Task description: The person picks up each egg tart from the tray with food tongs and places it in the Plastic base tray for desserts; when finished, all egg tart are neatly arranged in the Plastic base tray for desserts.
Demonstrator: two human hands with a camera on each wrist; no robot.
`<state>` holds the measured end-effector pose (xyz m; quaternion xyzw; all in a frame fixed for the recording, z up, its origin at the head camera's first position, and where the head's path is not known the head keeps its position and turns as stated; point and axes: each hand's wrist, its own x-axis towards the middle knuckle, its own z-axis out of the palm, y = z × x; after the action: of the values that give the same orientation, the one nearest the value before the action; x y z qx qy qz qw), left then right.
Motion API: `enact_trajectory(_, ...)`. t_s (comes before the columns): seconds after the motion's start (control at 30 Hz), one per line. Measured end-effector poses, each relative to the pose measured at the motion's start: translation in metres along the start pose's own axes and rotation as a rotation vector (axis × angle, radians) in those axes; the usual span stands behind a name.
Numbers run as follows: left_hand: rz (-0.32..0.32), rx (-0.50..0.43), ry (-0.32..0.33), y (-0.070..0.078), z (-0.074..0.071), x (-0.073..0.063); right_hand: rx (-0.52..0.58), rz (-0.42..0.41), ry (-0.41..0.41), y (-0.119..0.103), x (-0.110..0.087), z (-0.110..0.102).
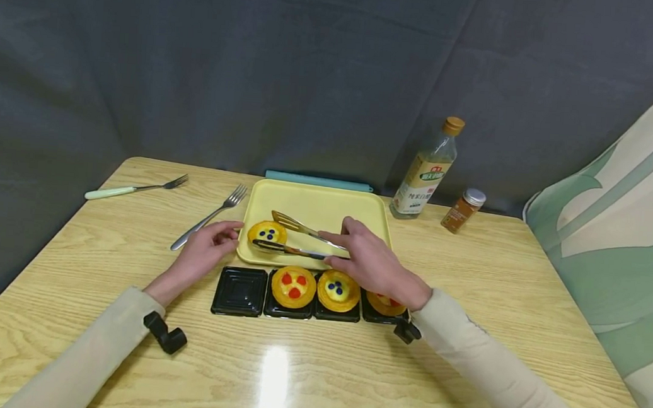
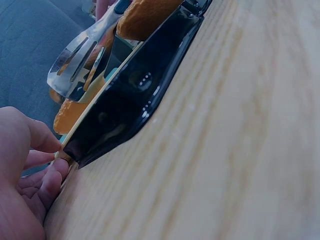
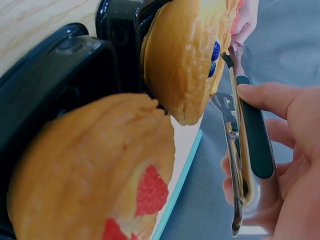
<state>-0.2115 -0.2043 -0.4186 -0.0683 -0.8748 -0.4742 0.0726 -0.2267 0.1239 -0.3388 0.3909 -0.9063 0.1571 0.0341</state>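
My right hand (image 1: 371,258) grips metal tongs (image 1: 296,226) with dark green handle grips, seen closely in the right wrist view. Their spread ends reach left over the pale yellow tray (image 1: 327,198), on either side of an egg tart topped with blueberries (image 1: 262,230) near the tray's left end. In the left wrist view, the thumb and finger of my left hand (image 2: 25,165) pinch the tray's edge beside a black plastic box. Below the right wrist, a strawberry-topped tart (image 1: 382,304) is partly hidden.
Along the tray's front stand several black boxes: an empty one (image 1: 239,291), others holding a strawberry tart (image 1: 293,287) and a blueberry tart (image 1: 338,291). Two forks lie left, one green-handled (image 1: 111,193), one metal (image 1: 202,224). Behind right are a bottle (image 1: 425,170) and spice jar (image 1: 462,211).
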Motion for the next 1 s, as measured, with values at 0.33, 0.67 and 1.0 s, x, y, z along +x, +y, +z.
enact_trajectory(0.33, 0.001, 0.008, -0.002, 0.0, 0.0, 0.0, 0.014, -0.028, 0.033, -0.002, -0.008, -0.005)
enact_trajectory(0.67, 0.01, 0.002, -0.006, 0.0, -0.001, 0.0, 0.026, -0.038, 0.047, -0.008, -0.019, -0.01)
enact_trajectory(1.0, 0.008, 0.003, -0.004, 0.0, -0.001, -0.001, 0.02, -0.106, 0.067, -0.022, -0.032, -0.011)
